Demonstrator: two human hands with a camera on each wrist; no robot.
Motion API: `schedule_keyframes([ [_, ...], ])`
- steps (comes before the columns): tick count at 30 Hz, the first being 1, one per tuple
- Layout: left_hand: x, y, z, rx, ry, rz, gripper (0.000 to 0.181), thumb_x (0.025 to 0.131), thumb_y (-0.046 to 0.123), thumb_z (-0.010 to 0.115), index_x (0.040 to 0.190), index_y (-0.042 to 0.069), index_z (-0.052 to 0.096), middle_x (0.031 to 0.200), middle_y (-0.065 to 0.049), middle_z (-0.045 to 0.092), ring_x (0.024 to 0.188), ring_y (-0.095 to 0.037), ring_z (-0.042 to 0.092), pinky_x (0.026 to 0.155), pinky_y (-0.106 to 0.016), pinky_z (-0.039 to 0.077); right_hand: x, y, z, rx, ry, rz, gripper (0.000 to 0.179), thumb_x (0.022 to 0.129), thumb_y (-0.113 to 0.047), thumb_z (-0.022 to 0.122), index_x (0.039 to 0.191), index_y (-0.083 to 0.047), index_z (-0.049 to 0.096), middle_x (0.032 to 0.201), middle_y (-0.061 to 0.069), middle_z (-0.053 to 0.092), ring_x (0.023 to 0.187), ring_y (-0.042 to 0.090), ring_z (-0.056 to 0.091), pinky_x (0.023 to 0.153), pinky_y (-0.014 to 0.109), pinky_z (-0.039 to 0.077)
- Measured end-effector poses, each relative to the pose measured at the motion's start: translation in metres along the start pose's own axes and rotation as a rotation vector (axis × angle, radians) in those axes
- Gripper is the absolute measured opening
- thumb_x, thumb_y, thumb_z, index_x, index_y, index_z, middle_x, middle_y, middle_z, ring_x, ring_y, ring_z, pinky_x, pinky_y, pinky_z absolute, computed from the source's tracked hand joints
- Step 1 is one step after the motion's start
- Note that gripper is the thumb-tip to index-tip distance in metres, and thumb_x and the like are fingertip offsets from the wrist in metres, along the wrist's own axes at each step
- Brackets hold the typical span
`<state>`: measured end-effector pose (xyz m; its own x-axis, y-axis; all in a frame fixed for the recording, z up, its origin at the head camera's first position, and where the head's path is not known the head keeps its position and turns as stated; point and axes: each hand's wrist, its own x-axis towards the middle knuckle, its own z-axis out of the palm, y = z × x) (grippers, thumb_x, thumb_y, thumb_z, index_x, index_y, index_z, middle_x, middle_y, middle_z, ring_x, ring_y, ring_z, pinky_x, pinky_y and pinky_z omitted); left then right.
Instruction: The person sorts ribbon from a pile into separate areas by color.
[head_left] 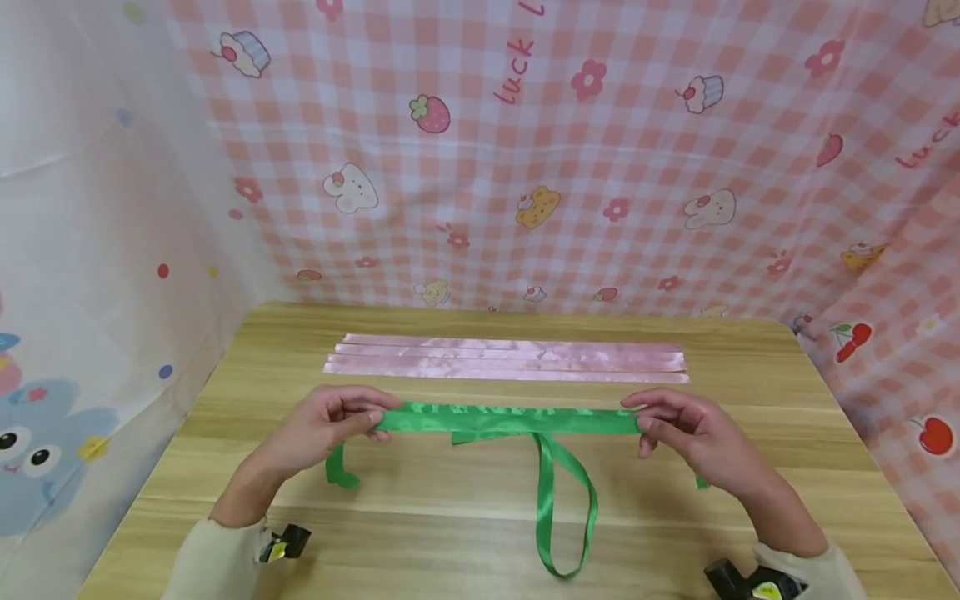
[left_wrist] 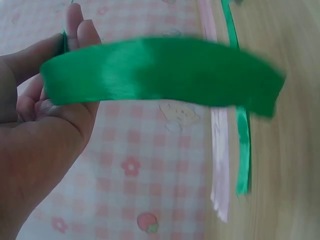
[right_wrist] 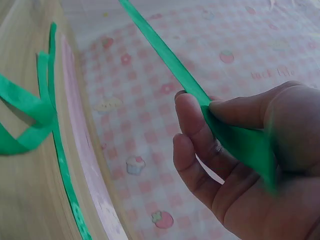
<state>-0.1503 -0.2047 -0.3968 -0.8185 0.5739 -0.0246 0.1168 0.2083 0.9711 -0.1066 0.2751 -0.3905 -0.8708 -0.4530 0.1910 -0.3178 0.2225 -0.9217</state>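
Note:
A green satin ribbon [head_left: 510,419] is stretched nearly level above the table between both hands. My left hand [head_left: 318,429] pinches it near one end between thumb and fingers; a short tail [left_wrist: 155,70] hangs past that grip, large in the left wrist view. At the other end, my right hand [head_left: 693,429] pinches it between thumb and fingertips, and its end [right_wrist: 250,150] curls against the palm in the right wrist view. Behind and below the stretched ribbon, more green ribbon lies on the table, with a loop [head_left: 545,508] reaching toward the front; the stretched ribbon partly hides it.
Several pink ribbon strips [head_left: 510,360] lie side by side across the back of the wooden table [head_left: 420,533]. A checked pink cloth [head_left: 480,167] hangs behind the table's far edge. Black devices [head_left: 295,542] are strapped at both wrists.

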Motion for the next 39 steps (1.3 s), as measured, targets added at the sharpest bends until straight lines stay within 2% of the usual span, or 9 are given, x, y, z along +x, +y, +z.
schedule_keyframes([
  [5, -0.002, -0.007, -0.01, -0.018, 0.096, -0.039, 0.034, 0.098, 0.011, 0.062, 0.124, -0.01, 0.058, 0.099, -0.004, 0.076, 0.087, -0.021, 0.074, 0.081, -0.032, 0.058, -0.007, 0.005, -0.016, -0.01, 0.046, 0.04, 0.028, 0.1, 0.002, 0.052, 0.127, 0.004, 0.059, 0.085, 0.002, 0.071, 0.075, 0.018, 0.068, 0.074, 0.022, 0.053],
  [6, -0.002, -0.008, -0.011, -0.018, 0.114, -0.043, 0.035, 0.098, 0.011, 0.062, 0.124, -0.011, 0.057, 0.097, -0.004, 0.076, 0.086, -0.02, 0.074, 0.08, -0.032, 0.058, -0.008, 0.007, -0.019, -0.005, 0.055, 0.056, 0.028, 0.101, 0.002, 0.052, 0.127, 0.004, 0.059, 0.086, 0.002, 0.072, 0.075, 0.018, 0.068, 0.079, 0.022, 0.053],
  [10, 0.0, -0.016, -0.014, 0.003, 0.149, -0.063, 0.036, 0.099, 0.012, 0.061, 0.123, -0.014, 0.055, 0.099, -0.014, 0.074, 0.087, -0.019, 0.073, 0.083, -0.036, 0.058, -0.011, 0.017, -0.026, 0.008, 0.105, 0.144, 0.026, 0.101, -0.005, 0.055, 0.126, -0.002, 0.062, 0.084, 0.003, 0.072, 0.076, 0.019, 0.068, 0.08, 0.021, 0.053],
  [13, 0.006, -0.026, -0.014, 0.019, 0.175, -0.097, 0.035, 0.099, 0.014, 0.062, 0.122, -0.012, 0.057, 0.1, -0.018, 0.073, 0.089, -0.022, 0.073, 0.087, -0.041, 0.057, -0.01, 0.031, -0.027, 0.013, 0.163, 0.221, 0.022, 0.101, -0.01, 0.057, 0.121, -0.006, 0.064, 0.083, 0.001, 0.072, 0.075, 0.017, 0.068, 0.077, 0.023, 0.055],
  [16, 0.015, -0.038, -0.014, 0.017, 0.219, -0.127, 0.033, 0.097, 0.014, 0.065, 0.119, -0.01, 0.059, 0.096, -0.014, 0.073, 0.09, -0.028, 0.072, 0.087, -0.044, 0.056, -0.008, 0.049, -0.024, 0.037, 0.234, 0.28, 0.017, 0.099, -0.012, 0.061, 0.115, -0.005, 0.064, 0.084, -0.003, 0.073, 0.072, 0.014, 0.067, 0.071, 0.026, 0.056],
  [22, 0.027, -0.05, -0.012, 0.0, 0.295, -0.175, 0.027, 0.097, 0.007, 0.063, 0.117, -0.01, 0.059, 0.093, -0.01, 0.072, 0.091, -0.03, 0.072, 0.085, -0.043, 0.057, -0.003, 0.071, -0.017, 0.078, 0.346, 0.335, 0.021, 0.096, -0.006, 0.065, 0.11, 0.008, 0.057, 0.083, -0.007, 0.072, 0.067, 0.01, 0.066, 0.064, 0.025, 0.057],
  [25, 0.028, -0.053, -0.011, 0.021, 0.319, -0.202, 0.024, 0.097, 0.006, 0.062, 0.116, -0.009, 0.06, 0.092, -0.01, 0.072, 0.089, -0.028, 0.072, 0.084, -0.041, 0.058, -0.002, 0.077, -0.016, 0.063, 0.37, 0.362, 0.027, 0.096, -0.006, 0.065, 0.112, 0.013, 0.053, 0.083, -0.007, 0.072, 0.066, 0.009, 0.065, 0.063, 0.026, 0.057],
  [33, 0.024, -0.063, -0.013, 0.054, 0.38, -0.231, 0.025, 0.095, 0.005, 0.066, 0.114, -0.009, 0.06, 0.092, -0.012, 0.073, 0.082, -0.018, 0.072, 0.074, -0.028, 0.059, -0.005, 0.088, -0.013, 0.027, 0.389, 0.45, 0.024, 0.095, -0.003, 0.063, 0.112, 0.011, 0.052, 0.078, -0.001, 0.071, 0.061, 0.01, 0.061, 0.056, 0.028, 0.055],
  [39, 0.017, -0.071, -0.023, 0.024, 0.398, -0.282, 0.026, 0.098, 0.005, 0.061, 0.12, -0.009, 0.058, 0.098, -0.01, 0.074, 0.084, -0.014, 0.072, 0.076, -0.029, 0.059, -0.007, 0.094, -0.012, 0.018, 0.419, 0.488, 0.027, 0.094, -0.005, 0.065, 0.113, 0.009, 0.051, 0.076, -0.005, 0.071, 0.06, 0.01, 0.062, 0.056, 0.028, 0.056],
])
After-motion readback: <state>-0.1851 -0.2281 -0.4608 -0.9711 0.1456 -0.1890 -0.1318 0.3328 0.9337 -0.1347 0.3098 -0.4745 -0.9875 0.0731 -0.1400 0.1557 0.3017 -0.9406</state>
